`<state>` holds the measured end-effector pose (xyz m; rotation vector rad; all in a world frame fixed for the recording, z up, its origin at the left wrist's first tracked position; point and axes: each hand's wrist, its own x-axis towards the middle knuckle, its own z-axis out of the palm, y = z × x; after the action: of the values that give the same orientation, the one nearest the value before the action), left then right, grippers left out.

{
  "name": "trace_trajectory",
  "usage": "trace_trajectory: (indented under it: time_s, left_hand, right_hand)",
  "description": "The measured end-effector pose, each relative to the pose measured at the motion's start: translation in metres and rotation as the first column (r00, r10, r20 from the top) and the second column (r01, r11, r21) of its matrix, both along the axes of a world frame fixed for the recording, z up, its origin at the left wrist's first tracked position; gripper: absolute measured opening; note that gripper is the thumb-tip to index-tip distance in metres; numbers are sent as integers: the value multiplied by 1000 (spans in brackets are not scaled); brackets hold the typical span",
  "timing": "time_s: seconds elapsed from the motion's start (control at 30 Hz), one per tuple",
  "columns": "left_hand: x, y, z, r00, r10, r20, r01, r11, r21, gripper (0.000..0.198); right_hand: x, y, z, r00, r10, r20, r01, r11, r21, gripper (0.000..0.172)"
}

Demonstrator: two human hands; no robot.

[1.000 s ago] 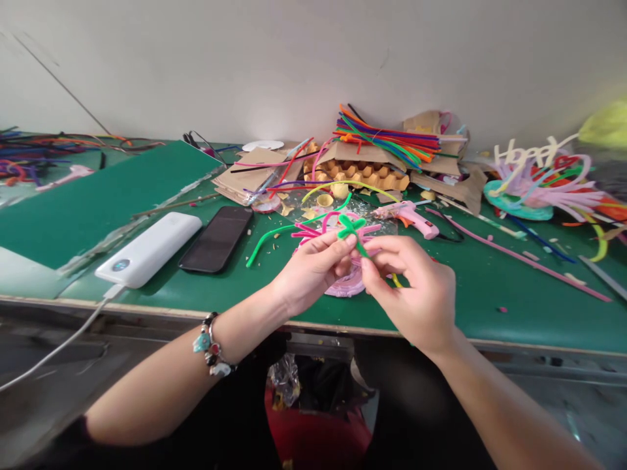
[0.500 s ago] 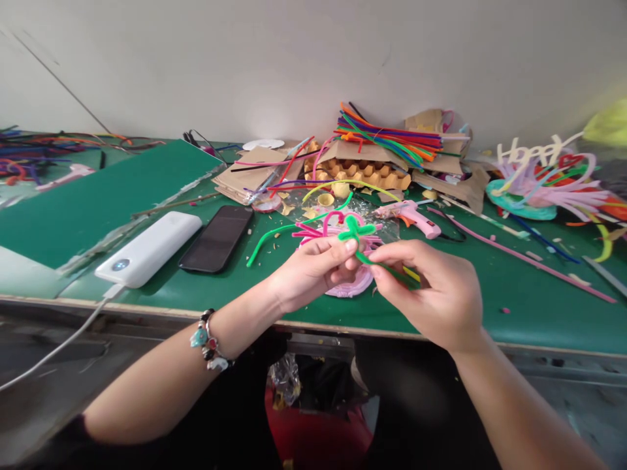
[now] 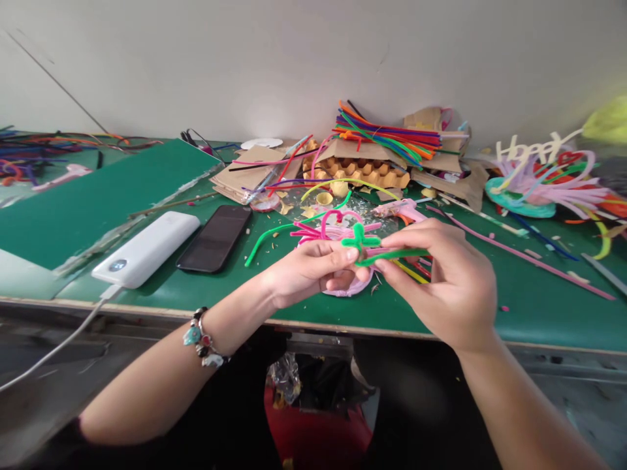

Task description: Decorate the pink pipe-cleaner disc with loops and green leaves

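My left hand (image 3: pixel 313 273) pinches a green pipe cleaner (image 3: pixel 361 240) just below its small looped, cross-shaped top. My right hand (image 3: pixel 441 281) grips the free stem of the same pipe cleaner, which runs to the right between its fingers. Both hands hover over the green table (image 3: pixel 514 294), above a pink coiled piece (image 3: pixel 343 287) with pink pipe-cleaner ends sticking out. A pink glue gun (image 3: pixel 399 210) lies just behind my right hand.
A white power bank (image 3: pixel 147 248) with a cable and a black phone (image 3: pixel 215 238) lie at the left. Cardboard pieces, an egg-tray piece (image 3: pixel 362 171) and a bundle of coloured pipe cleaners (image 3: pixel 392 137) sit at the back. A pink craft with "Happy" lettering (image 3: pixel 539 176) stands at the right.
My right hand has slid to the right along the green stem and turned it to lie level. The looped top has tipped flatter; my left hand keeps its pinch.
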<state>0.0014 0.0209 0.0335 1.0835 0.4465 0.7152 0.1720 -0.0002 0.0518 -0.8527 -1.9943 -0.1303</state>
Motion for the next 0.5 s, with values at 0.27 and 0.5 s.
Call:
trace_trajectory:
  time_s: [0.27,0.5]
  left_hand:
    - [0,1,2,993,36,-111,-30,998,60,25]
    - [-7,2,9,944,155,-292,-44,934,355,19]
  right_hand:
    - [3,-2,5,994,-32,103,30,999,28,11]
    - [3,1,2,985,-34,171,37,999,-17,11]
